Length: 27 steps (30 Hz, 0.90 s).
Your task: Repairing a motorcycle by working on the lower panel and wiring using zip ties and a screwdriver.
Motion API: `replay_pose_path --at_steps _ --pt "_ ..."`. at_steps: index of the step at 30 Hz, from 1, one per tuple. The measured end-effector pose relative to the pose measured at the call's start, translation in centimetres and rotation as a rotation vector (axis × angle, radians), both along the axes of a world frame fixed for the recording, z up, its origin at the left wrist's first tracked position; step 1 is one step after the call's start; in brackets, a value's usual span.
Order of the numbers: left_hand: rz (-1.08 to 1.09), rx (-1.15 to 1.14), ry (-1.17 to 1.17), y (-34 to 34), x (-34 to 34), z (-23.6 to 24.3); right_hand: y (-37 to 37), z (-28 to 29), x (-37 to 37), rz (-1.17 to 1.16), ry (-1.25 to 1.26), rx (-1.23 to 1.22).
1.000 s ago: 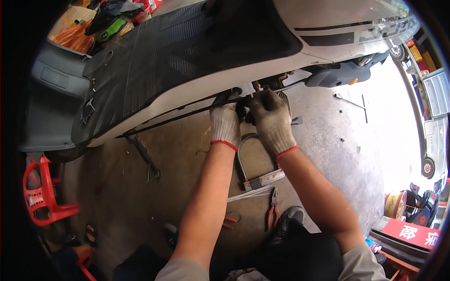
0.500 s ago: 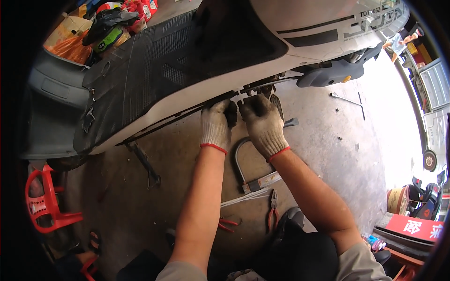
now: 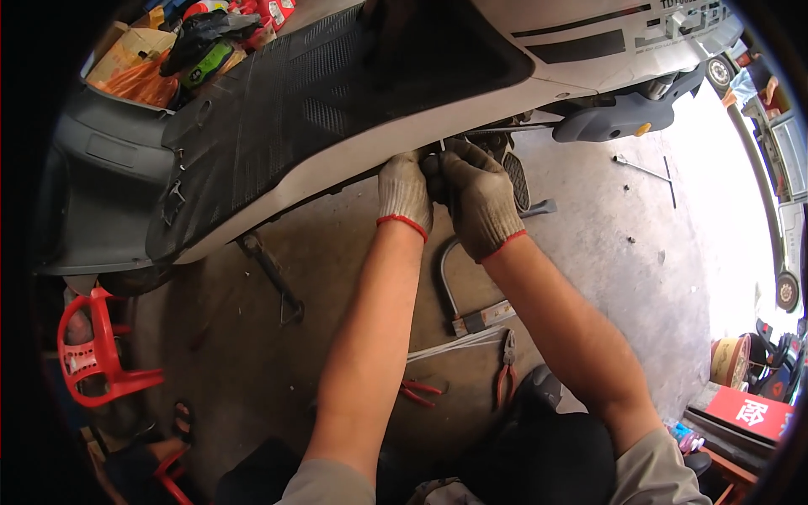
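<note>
Right at the work, the gloved left hand [image 3: 406, 187] and right hand [image 3: 486, 202] are meeting under the lower edge of the white-and-grey scooter [image 3: 383, 147]. A slim white strip [image 3: 442, 146] is standing up at the right fingertips. The right grip is curling narrow, seemingly around that strip, but glove and shadow are hiding what it holds; the left fingers are sitting behind the panel edge, so I cannot tell their grip.

Working well here is probably calling for one hand steadying while the other is pinching close to the strip's base, with the bulky gloves kept from bunching. The low panel is blocking the view, and tilting the head might help. A dark cable [image 3: 513, 129] is running just beyond the right hand, and a ridged black pad [image 3: 516, 181] is crowding its outer side.

On the floor below, a hacksaw [image 3: 480, 320] is lying near the right forearm, with loose white strips [image 3: 454, 346] and pliers [image 3: 507, 370] beside it. Well apart, the side stand [image 3: 273, 278] is reaching down leftward, a wrench [image 3: 644, 168] is lying rightward, and a van [image 3: 787, 236] is standing outside.
</note>
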<state>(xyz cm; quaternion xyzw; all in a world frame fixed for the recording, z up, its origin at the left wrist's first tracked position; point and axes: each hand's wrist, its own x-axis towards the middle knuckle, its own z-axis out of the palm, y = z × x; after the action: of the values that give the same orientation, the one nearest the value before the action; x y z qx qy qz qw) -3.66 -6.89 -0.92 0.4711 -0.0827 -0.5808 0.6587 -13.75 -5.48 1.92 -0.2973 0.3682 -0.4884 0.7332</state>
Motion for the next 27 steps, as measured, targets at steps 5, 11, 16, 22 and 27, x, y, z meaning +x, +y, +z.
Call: replay_pose_path --at_steps 5,11,16,22,27 --pt "0.030 -0.052 0.026 0.7 0.3 -0.7 0.0 0.1 -0.2 0.023 -0.157 0.086" --pt "-0.026 -0.139 0.136 1.7 1.3 -1.1 -0.9 -0.5 -0.2 0.103 -0.451 0.145" --pt "-0.095 -0.115 -0.065 3.3 1.7 -0.7 -0.6 -1.1 -0.6 0.069 0.228 -0.177" --pt "-0.173 -0.177 -0.596 4.2 3.3 -0.4 0.2 -1.7 0.1 -0.063 0.732 -0.449" --pt "-0.270 -0.030 -0.365 3.9 4.3 -0.1 0.8 -1.2 -0.8 0.052 0.702 -0.367"
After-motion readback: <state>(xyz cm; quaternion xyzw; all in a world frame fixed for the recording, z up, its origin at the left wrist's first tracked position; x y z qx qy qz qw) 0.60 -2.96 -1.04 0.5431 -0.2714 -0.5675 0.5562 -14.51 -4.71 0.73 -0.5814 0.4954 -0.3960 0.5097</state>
